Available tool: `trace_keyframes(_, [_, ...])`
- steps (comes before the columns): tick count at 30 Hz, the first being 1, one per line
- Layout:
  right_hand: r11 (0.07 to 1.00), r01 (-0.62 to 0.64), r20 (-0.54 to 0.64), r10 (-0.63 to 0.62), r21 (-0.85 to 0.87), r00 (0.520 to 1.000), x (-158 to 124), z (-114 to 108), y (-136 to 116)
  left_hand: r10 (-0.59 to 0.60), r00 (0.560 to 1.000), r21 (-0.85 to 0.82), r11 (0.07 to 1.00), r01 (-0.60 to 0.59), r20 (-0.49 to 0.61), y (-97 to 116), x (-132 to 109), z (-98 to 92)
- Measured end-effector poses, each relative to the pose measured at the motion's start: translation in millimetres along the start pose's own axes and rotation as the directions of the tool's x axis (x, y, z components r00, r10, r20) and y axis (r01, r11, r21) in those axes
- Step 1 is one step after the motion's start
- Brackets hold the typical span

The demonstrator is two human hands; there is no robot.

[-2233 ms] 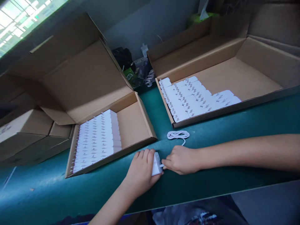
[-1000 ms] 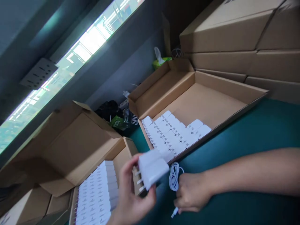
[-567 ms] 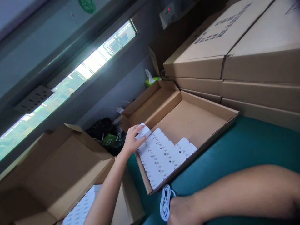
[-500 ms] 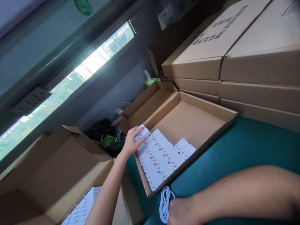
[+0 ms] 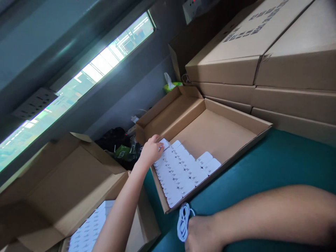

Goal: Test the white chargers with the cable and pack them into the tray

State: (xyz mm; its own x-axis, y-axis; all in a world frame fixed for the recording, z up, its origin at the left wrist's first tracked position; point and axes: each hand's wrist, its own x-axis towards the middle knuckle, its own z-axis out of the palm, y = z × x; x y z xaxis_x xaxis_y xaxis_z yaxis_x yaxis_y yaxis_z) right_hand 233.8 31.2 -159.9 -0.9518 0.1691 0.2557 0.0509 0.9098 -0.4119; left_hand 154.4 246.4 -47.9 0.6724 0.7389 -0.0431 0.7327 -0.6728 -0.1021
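My left hand is at the far left corner of a shallow cardboard box, fingers curled against a small white rounded block at the end of a row. Part of that block is hidden by the fingers. Packed rows of similar white blocks with small grey marks fill the box's near left part. Close to the near edge of the box, my right hand is closed around a coiled white cable, whose loops stick out to the left of the fist.
An open carton at lower left holds more white blocks. Closed cardboard boxes are stacked at right on the green surface. Dark bags and a green tissue pack lie towards the wall.
My left hand has lowered the white block against the end of the row, and its fingers have closed in. The right hand still grips the cable. The view has shifted slightly.
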Motion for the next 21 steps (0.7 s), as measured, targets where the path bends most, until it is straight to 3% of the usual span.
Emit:
trace_keyframes(8, [1.0, 0.002, 0.039, -0.001, -0.022, 0.999, -4, -9, -4, 0.136, 0.991, 0.011, 0.991, -0.136, 0.001, 15, 12, 11.6])
trace_keyframes(14, [1.0, 0.021, 0.027, -0.02, -0.022, 0.999, -3, -7, -4, 0.161, 0.987, 0.003, 0.987, -0.161, -0.013, 19, 16, 19.8])
trace_keyframes(18, [1.0, -0.019, -0.059, 0.018, -0.013, 0.998, -5, -6, -9, 0.097, 0.991, 0.004, 0.995, -0.097, -0.094, 15, -13, 10.6])
trace_keyframes(21, [0.998, -0.062, -0.084, 0.061, 0.0, 0.995, -9, -9, -14, -0.042, 0.98, 0.013, 0.999, 0.045, -0.193, 0, -67, -1.9])
